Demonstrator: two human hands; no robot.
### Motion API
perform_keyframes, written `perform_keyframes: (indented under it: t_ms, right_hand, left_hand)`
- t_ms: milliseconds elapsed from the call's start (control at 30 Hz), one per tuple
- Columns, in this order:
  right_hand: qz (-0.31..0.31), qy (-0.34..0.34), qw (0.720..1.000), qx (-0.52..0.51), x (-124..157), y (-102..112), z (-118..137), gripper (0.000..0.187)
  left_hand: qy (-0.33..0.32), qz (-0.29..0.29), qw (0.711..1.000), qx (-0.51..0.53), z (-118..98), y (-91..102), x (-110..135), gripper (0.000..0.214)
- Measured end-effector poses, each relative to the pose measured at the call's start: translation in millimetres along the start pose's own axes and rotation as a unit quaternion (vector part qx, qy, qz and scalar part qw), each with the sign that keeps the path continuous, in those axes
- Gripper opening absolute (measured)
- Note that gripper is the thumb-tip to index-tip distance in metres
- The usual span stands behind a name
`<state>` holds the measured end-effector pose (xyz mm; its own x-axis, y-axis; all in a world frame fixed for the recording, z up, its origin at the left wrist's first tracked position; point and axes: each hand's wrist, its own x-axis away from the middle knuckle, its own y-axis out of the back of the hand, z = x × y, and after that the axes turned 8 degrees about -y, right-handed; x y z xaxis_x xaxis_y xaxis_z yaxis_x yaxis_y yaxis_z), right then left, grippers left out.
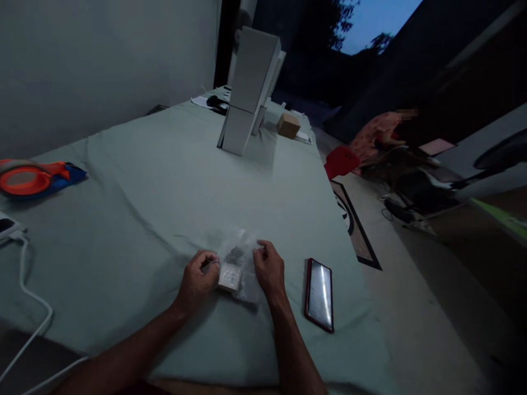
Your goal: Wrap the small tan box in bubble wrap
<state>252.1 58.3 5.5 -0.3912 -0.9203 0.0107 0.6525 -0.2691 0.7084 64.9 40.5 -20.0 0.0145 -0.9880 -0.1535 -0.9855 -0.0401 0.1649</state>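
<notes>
A clear plastic bag (248,282) lies between my two hands near the table's front edge. Inside or on it sits a small pale box (229,276), with something dark and blurred just behind it; I cannot tell what that is. My left hand (200,275) is closed, its thumb and fingers pinching the bag's left side beside the box. On the right, my right hand (269,266) is closed too, fingertips gripping the bag's right edge. A phone in a red case (319,294) lies face up to the right of my right hand.
A pale green cloth covers the table (164,164). Tall white boxes (249,88) and a small brown box (289,125) stand farther back. Orange tape rolls (27,180) and a white cable (23,274) lie at left. A person (376,137) sits beyond the table's right side.
</notes>
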Motion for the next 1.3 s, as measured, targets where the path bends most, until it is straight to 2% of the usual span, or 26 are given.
perform_keyframes:
  t_ms: [100, 200, 300, 500, 600, 700, 767, 867, 967, 1033, 1100, 1200, 1300]
  right_hand:
    - [0.003, -0.011, 0.997, -0.078, -2.1, 1.2, -10.8, 0.034]
    - [0.004, -0.011, 0.994, -0.111, -2.9, -1.6, -18.3, 0.036]
    - [0.004, -0.013, 0.992, -0.127, -3.2, -6.0, -24.2, 0.039]
    - [-0.005, -0.02, 0.988, -0.155, -1.3, -10.2, -35.0, 0.043]
    - [-0.024, -0.018, 0.987, -0.159, -0.6, -8.3, -36.3, 0.044]
    - [-0.048, -0.007, 0.991, -0.127, -1.6, -6.8, -35.8, 0.042]
    - [-0.041, -0.001, 0.995, -0.094, -2.6, -7.2, -36.2, 0.042]
    - [-0.037, 0.002, 0.997, -0.067, -3.1, -8.2, -36.9, 0.047]
    - [-0.091, 0.032, 0.994, -0.043, -0.4, -5.5, -32.9, 0.048]
    - [-0.124, 0.079, 0.989, -0.029, 3.6, -0.7, -25.3, 0.042]
    - [-0.112, 0.136, 0.984, -0.035, 8.9, 5.3, -14.2, 0.034]
    - [-0.013, 0.198, 0.979, -0.046, 17.8, 12.3, 2.5, 0.031]
    - [0.082, 0.203, 0.976, -0.02, 24.3, 13.6, 9.9, 0.036]
  left_hand:
    - [0.066, -0.033, 0.995, 0.071, 2.5, 4.1, -4.0, 0.014]
    - [0.091, -0.065, 0.986, 0.123, 5.5, 10.1, -7.3, 0.019]
    - [0.105, -0.064, 0.983, 0.135, 7.6, 15.0, -10.0, 0.023]
    - [0.054, -0.052, 0.995, 0.07, 4.8, 19.7, -13.5, 0.039]
    - [0.038, -0.052, 0.997, 0.044, 5.2, 22.7, -19.2, 0.04]
    - [0.037, -0.051, 0.998, 0.02, 9.1, 24.9, -26.2, 0.043]
    - [0.032, -0.041, 0.999, -0.015, 10.2, 25.0, -27.6, 0.046]
    - [-0.02, -0.07, 0.991, -0.111, 3.6, 23.9, -22.0, 0.047]
    - [-0.156, -0.089, 0.961, -0.212, -12.7, 22.7, -12.4, 0.043]
    - [-0.25, -0.049, 0.936, -0.242, -24.6, 20.8, -8.1, 0.04]
    - [-0.303, 0.015, 0.921, -0.245, -33.4, 16.9, -7.0, 0.045]
    - [-0.325, 0.104, 0.906, -0.25, -36.9, 9.1, -9.9, 0.06]
    - [-0.309, 0.168, 0.889, -0.292, -30.0, 3.9, -15.6, 0.072]
